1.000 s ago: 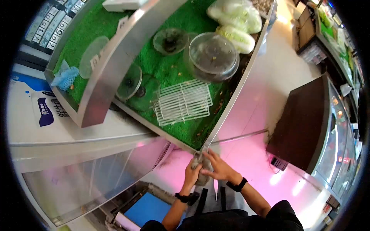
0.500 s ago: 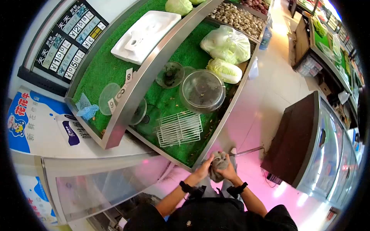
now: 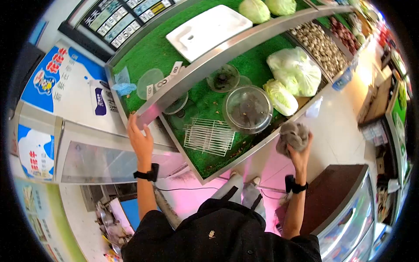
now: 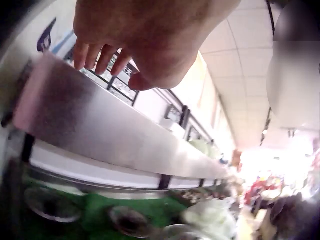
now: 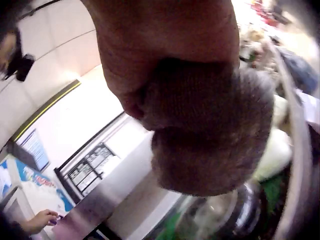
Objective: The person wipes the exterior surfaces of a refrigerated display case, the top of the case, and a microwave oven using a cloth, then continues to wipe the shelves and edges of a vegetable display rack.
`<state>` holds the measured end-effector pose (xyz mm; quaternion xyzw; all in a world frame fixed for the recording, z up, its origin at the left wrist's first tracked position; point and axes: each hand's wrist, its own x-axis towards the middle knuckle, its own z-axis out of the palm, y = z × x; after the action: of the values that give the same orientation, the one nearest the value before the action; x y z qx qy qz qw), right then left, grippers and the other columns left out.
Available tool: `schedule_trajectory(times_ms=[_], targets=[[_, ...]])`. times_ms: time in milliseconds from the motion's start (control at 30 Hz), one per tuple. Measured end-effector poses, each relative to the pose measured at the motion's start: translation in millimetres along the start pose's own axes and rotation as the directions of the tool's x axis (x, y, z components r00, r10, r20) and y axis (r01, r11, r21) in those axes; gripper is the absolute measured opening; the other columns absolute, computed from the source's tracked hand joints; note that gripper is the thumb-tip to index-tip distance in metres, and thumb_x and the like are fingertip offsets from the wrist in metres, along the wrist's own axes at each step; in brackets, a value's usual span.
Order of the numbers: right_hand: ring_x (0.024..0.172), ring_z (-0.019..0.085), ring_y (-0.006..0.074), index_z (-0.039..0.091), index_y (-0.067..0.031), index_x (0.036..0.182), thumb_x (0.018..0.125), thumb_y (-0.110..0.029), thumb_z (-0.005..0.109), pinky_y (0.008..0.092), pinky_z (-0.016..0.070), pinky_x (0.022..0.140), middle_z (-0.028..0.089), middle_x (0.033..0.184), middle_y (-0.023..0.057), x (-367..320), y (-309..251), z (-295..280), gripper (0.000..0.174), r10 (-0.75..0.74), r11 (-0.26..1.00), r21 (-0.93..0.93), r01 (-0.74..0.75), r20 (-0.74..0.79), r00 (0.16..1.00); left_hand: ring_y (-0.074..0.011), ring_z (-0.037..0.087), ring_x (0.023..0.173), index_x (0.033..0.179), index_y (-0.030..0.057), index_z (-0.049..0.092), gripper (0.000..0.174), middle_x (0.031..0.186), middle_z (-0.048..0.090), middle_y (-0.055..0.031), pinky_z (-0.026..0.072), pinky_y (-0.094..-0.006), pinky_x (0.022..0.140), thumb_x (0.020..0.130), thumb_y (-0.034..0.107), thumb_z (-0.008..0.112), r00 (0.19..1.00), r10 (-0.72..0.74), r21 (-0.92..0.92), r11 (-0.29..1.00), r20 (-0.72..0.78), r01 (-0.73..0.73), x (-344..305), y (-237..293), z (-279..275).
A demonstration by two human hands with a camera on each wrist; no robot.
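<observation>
A bunched grey-brown cloth [image 3: 292,136] is gripped in my right hand [image 3: 302,153], held up beside the right edge of the green-lined display bin [image 3: 205,167]. Seen from the right wrist, the folded cloth [image 5: 210,140] fills the middle of the view below the palm. On the other side, my left hand [image 3: 141,144] is at the near end of the metal shelf front [image 3: 148,112], fingers extended and thumb apart. The left wrist view has the left hand [image 4: 145,40] over the top edge of that metal panel [image 4: 110,122], holding nothing.
In the bin are white wire racks [image 3: 208,137], a clear round container [image 3: 248,109], a napa cabbage [image 3: 281,98] and bagged greens [image 3: 297,72]. Above, a white foam lid [image 3: 209,31] and cabbages [image 3: 254,11] lie on the upper shelf. A brown cabinet [image 3: 336,196] stands right.
Both hands were together at the cloth near the bin's front corner. They have parted: the left moved to the shelf's metal end, the right carried the cloth rightward along the bin.
</observation>
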<state>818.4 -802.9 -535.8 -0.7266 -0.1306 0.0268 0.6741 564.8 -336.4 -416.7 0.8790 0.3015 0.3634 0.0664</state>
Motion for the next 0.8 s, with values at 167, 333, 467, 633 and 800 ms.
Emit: schedule_trajectory(times_ms=[167, 333, 467, 633, 800], targets=[[0.12, 0.059, 0.031, 0.041, -0.0071, 0.142, 0.066, -0.001, 0.078, 0.0388, 0.0511, 0.099, 0.053, 0.138, 0.0179, 88.4, -157.1, 149.5, 0.085, -0.454, 0.873, -0.092, 0.479, 0.211, 0.866, -0.0422, 0.03, 0.145, 0.147, -0.0048, 0.037, 0.068, 0.155, 0.034, -0.0244, 0.0275, -0.0481, 0.119, 0.082, -0.003, 0.057, 1.0, -0.003, 0.321, 0.947, -0.014, 0.007, 11.9, -40.5, -5.0], [0.119, 0.055, 0.0391, 0.052, -0.0113, 0.136, 0.056, -0.009, 0.081, 0.0459, 0.0451, 0.105, 0.054, 0.133, 0.017, 92.0, -203.8, 336.8, 0.085, -0.699, 0.594, -0.044, 0.804, 0.466, 0.542, -0.0402, 0.026, 0.148, 0.152, -0.0036, 0.029, 0.082, 0.157, 0.031, -0.0241, 0.0249, -0.0443, 0.121, 0.075, -0.007, 0.055, 0.996, -0.07, 0.121, 0.99, -0.058, 0.076, 7.9, -37.5, -4.0], [0.121, 0.052, 0.0378, 0.055, -0.0123, 0.132, 0.055, -0.022, 0.082, 0.0512, 0.0375, 0.109, 0.055, 0.129, 0.0163, 62.0, -177.9, 429.1, 0.082, -0.74, 0.465, 0.087, 0.881, 0.584, 0.333, -0.0408, 0.03, 0.146, 0.156, -0.0027, 0.021, 0.085, 0.157, 0.033, -0.0244, 0.0266, -0.0434, 0.119, 0.078, -0.004, 0.054, 0.981, -0.192, -0.024, 0.981, -0.022, 0.191, 18.7, -30.8, -24.6], [0.127, 0.048, 0.0374, 0.052, -0.0129, 0.136, 0.055, -0.025, 0.083, 0.0506, 0.0308, 0.114, 0.052, 0.135, 0.016, -6.7, -181.8, 481.1, 0.088, -0.716, 0.495, 0.151, 0.856, 0.628, 0.303, -0.0395, 0.042, 0.139, 0.158, -0.0002, 0.014, 0.071, 0.153, 0.04, -0.0254, 0.0333, -0.0408, 0.113, 0.096, 0.013, 0.046, 0.943, -0.324, -0.424, 0.846, 0.072, 0.323, 17.0, -32.1, -46.1], [0.137, 0.042, 0.0353, 0.047, -0.0175, 0.144, 0.055, -0.019, 0.085, 0.0495, 0.028, 0.117, 0.045, 0.149, 0.015, -21.4, -161.5, 489.9, 0.097, -0.775, 0.422, 0.147, 0.895, 0.57, 0.272, -0.0391, 0.043, 0.139, 0.155, -0.0024, 0.024, 0.064, 0.15, 0.044, -0.0252, 0.0359, -0.0416, 0.112, 0.104, 0.031, 0.046, 0.941, -0.331, -0.458, 0.827, 0.074, 0.327, 19.4, -38.9, -45.8]])
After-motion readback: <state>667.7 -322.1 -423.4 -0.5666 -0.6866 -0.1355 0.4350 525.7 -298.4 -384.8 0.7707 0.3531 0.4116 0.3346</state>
